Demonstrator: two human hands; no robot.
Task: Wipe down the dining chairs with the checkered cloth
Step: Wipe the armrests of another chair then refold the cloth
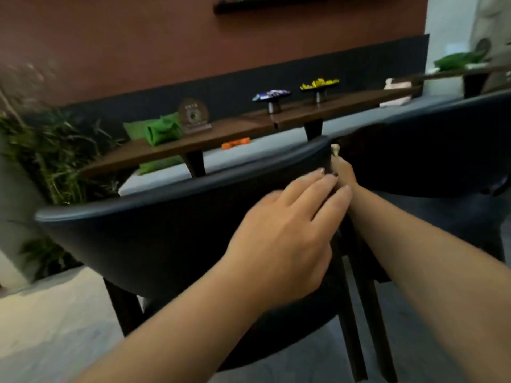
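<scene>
Your left hand (279, 233) lies flat with straight fingers on the back of the near chair (154, 233), its grip wide and holding nothing. Your right hand (344, 172) reaches past the backrest's end into the gap beside the second chair (431, 150); most of it is hidden, so I cannot tell its grip. Only a pale scrap (335, 149) shows above it, possibly the checkered cloth. The view is blurred, so you could snag the cloth between the chairs, or miss the inner face entirely.
</scene>
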